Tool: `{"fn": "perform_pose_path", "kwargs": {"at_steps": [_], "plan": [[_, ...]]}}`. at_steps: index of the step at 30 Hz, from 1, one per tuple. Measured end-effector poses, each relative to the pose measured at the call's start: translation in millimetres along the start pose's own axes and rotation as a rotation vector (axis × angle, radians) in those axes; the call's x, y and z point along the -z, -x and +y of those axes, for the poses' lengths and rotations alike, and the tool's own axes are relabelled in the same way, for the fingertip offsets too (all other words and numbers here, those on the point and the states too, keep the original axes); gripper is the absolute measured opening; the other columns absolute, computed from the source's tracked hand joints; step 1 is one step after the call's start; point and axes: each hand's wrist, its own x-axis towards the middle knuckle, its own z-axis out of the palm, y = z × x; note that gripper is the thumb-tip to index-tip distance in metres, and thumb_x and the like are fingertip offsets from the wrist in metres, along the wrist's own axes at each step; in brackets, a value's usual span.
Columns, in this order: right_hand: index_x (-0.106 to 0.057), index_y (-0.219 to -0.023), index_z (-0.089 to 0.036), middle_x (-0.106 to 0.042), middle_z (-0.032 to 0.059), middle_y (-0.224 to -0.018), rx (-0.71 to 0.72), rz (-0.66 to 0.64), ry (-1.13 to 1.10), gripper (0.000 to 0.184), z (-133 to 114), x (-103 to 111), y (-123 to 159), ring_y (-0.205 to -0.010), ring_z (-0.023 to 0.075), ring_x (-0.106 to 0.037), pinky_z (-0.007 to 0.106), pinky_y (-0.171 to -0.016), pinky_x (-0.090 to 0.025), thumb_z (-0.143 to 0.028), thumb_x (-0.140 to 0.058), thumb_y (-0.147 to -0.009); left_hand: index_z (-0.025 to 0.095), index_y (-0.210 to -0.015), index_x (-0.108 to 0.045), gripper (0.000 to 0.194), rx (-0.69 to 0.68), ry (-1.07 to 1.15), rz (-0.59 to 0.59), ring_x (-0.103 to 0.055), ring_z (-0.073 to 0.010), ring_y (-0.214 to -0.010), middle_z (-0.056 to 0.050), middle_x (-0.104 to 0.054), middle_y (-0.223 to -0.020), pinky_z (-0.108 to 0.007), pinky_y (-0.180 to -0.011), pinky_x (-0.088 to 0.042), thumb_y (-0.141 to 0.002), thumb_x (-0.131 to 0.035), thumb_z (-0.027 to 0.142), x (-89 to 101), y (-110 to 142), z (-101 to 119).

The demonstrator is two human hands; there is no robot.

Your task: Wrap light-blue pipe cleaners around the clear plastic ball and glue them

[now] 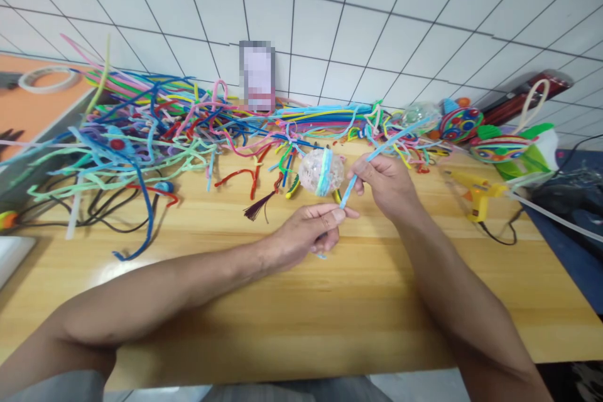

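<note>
A light blue pipe cleaner (394,141) runs slantwise between my two hands over the table. The fingers of my left hand (316,226) pinch its lower end, and a short blue tip shows beneath them. Higher up, my right hand (380,181) grips the same pipe cleaner between thumb and fingers, its free end pointing up and right. Just behind my hands sits a clear ball (311,173) wrapped with blue, green and yellow bands. Yellow-handled pliers (293,188) lie partly hidden behind the ball.
Tangled pipe cleaners (155,119) cover the back left, beside a bundle (325,118) along the wall. A phone (258,75) leans upright there. A yellow glue gun (479,195) stands right, near decorated balls (461,124). A dark tassel (260,206) lies left of the ball.
</note>
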Motion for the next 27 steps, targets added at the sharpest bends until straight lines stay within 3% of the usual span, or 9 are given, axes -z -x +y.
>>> {"fn": "perform_pose_path", "kwargs": {"at_steps": [3, 9, 15, 21, 27], "plan": [[-0.073, -0.07, -0.02, -0.061, -0.0009, -0.056, -0.022, -0.029, 0.006, 0.063, -0.1, 1.9, 1.1, -0.051, 0.012, -0.054, 0.026, -0.052, -0.046, -0.081, -0.081, -0.08, 0.014, -0.117, -0.077, 0.063, 0.008, -0.041, 0.04, -0.031, -0.0064, -0.045, 0.01, -0.049, -0.051, -0.022, -0.049, -0.023, -0.087, -0.079, 0.069, -0.2, -1.2, -1.9], [-0.076, -0.076, -0.019, -0.067, 0.0027, -0.067, -0.034, -0.291, -0.064, 0.07, -2.2, 4.7, 0.8, -0.061, 0.0136, -0.06, 0.027, -0.059, -0.049, -0.089, -0.07, -0.085, 0.013, -0.117, -0.076, 0.063, -0.035, -0.038, 0.092, -0.028, -0.006, -0.044, 0.01, -0.048, -0.051, -0.023, -0.047, -0.021, -0.088, -0.076, 0.07, -0.8, -1.8, 0.8], [-0.074, -0.07, -0.02, -0.062, -0.0005, -0.059, -0.062, -0.296, 0.032, 0.068, -6.6, 4.0, 3.7, -0.057, 0.0128, -0.057, 0.026, -0.057, -0.046, -0.087, -0.072, -0.085, 0.014, -0.118, -0.077, 0.062, -0.03, -0.107, 0.064, -0.031, -0.0068, -0.044, 0.01, -0.048, -0.051, -0.023, -0.048, -0.023, -0.09, -0.074, 0.069, 0.9, -2.6, -1.3], [-0.074, -0.076, -0.02, -0.065, -0.0008, -0.065, -0.069, -0.361, -0.076, 0.065, -6.7, -1.4, 5.1, -0.06, 0.0129, -0.06, 0.027, -0.061, -0.048, -0.085, -0.076, -0.083, 0.015, -0.124, -0.075, 0.067, -0.062, -0.117, 0.086, -0.032, -0.0073, -0.045, 0.01, -0.048, -0.052, -0.023, -0.048, -0.023, -0.091, -0.072, 0.073, 2.2, -3.0, 0.1], [-0.069, -0.071, -0.019, -0.058, -0.0036, -0.059, -0.122, -0.375, -0.135, 0.063, -4.2, -4.1, 6.1, -0.053, 0.0096, -0.051, 0.025, -0.054, -0.04, -0.08, -0.079, -0.084, 0.015, -0.12, -0.075, 0.068, -0.053, -0.098, 0.048, -0.034, -0.0071, -0.044, 0.009, -0.052, -0.053, -0.023, -0.047, -0.023, -0.09, -0.073, 0.075, 1.8, -2.9, 2.1]]}}
